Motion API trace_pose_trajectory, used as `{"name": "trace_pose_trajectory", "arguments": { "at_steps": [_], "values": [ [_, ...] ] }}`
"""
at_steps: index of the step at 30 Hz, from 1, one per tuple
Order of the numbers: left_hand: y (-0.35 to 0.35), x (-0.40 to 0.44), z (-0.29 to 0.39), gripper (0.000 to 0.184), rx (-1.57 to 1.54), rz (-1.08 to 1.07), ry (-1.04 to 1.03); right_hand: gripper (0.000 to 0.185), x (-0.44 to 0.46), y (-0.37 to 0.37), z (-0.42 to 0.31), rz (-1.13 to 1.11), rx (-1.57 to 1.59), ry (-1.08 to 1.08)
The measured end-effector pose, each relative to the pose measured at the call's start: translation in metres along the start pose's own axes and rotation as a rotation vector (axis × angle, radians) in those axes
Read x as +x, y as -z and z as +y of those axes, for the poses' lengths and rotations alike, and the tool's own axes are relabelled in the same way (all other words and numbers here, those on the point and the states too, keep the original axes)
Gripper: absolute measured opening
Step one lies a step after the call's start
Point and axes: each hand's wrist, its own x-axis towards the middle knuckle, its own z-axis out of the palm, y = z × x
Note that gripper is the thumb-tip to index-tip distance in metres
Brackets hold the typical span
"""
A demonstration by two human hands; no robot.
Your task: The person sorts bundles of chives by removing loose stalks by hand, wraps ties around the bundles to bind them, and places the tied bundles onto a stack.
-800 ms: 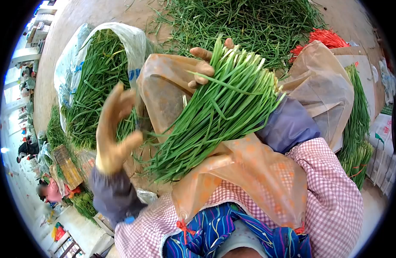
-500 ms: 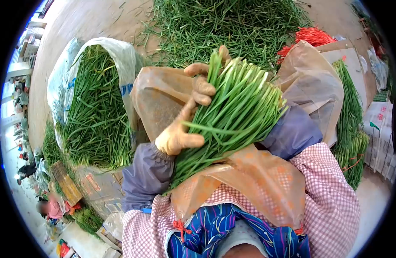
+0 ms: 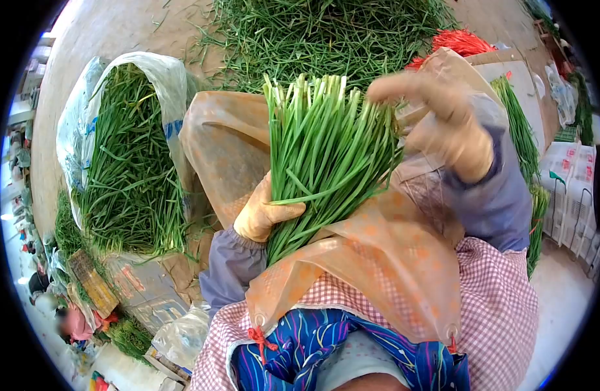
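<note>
A thick bunch of garlic chives (image 3: 326, 150) stands over my lap, pale cut ends up and green leaves hanging down. My left hand (image 3: 264, 212), in a tan work glove, is closed round its left side, with the thumb across the front and the other fingers hidden behind the stems. My right hand (image 3: 443, 120), gloved too, is raised at the bunch's upper right. Motion blurs it, but its fingers look stretched and apart, with nothing seen between them. Whether a fingertip touches the cut ends I cannot tell. A translucent brownish plastic apron (image 3: 365, 260) covers my lap.
A large heap of loose chives (image 3: 326, 39) lies on the floor ahead. At left an opened white plastic bag (image 3: 72, 143) holds more. Red ties (image 3: 463, 42) lie at upper right, near bundled chives (image 3: 518, 124) and a white crate (image 3: 570, 189). Another person (image 3: 75, 322) is at far left.
My right hand has come out from behind the bunch and moved to its upper right. The bunch has turned more upright, and my left hand has closed lower on its side.
</note>
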Motion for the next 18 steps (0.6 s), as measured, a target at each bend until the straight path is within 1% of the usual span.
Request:
{"name": "trace_pose_trajectory", "arguments": {
  "at_steps": [1,2,3,4,5,6,7,8,9,10,12,14,15,16,17,18],
  "values": [
    [-0.003,0.0,0.002,0.089,-0.004,-0.01,0.002,0.049,0.0,-0.014,-0.015,-0.109,-0.174,0.124],
    [-0.007,0.0,0.005,0.089,-0.008,-0.018,0.001,0.046,0.0,-0.031,-0.024,-0.119,-0.439,0.135],
    [-0.015,-0.002,0.007,0.088,-0.085,-0.011,-0.022,0.042,-0.006,-0.048,-0.022,-0.07,-0.566,0.16],
    [-0.016,-0.003,0.006,0.088,-0.051,-0.022,-0.04,0.039,-0.01,-0.064,-0.015,-0.02,-0.689,0.189],
    [-0.015,-0.004,0.004,0.088,-0.017,-0.032,-0.06,0.03,-0.01,-0.075,-0.008,0.065,-0.728,0.203],
    [-0.012,-0.005,0.002,0.088,0.018,-0.04,-0.081,0.027,-0.011,-0.078,-0.001,0.101,-0.633,0.175],
    [-0.006,-0.01,-0.004,0.091,0.092,-0.005,-0.019,0.024,-0.013,-0.078,0.005,0.133,-0.537,0.143],
    [-0.007,-0.008,-0.005,0.095,0.122,-0.025,-0.056,0.021,-0.015,-0.078,0.01,0.163,-0.443,0.107],
    [-0.01,-0.008,-0.006,0.096,0.093,-0.009,-0.066,0.014,-0.017,-0.082,0.014,0.354,-0.209,-0.041],
    [-0.013,-0.008,-0.007,0.097,0.063,0.003,-0.075,0.013,-0.018,-0.084,0.017,0.552,0.17,-0.241],
    [-0.014,-0.01,-0.005,0.097,0.061,0.012,-0.045,0.018,-0.007,-0.052,0.007,0.684,0.428,-0.47],
    [-0.014,-0.009,-0.005,0.096,0.063,0.011,-0.042,0.022,0.002,-0.013,0.028,0.853,0.553,-0.373],
    [-0.013,-0.009,-0.005,0.096,0.068,0.007,-0.052,0.026,0.0,0.028,0.064,0.807,0.57,-0.309],
    [-0.012,-0.01,-0.005,0.096,0.074,0.004,-0.06,0.03,0.003,0.04,0.077,0.744,0.446,-0.314],
    [-0.009,-0.011,-0.008,0.096,0.098,0.006,-0.065,0.035,0.007,0.053,0.089,0.685,0.322,-0.314],
    [-0.008,-0.01,-0.007,0.096,0.116,0.002,-0.071,0.038,0.025,0.045,0.08,0.603,0.056,-0.374]
  ]
}}
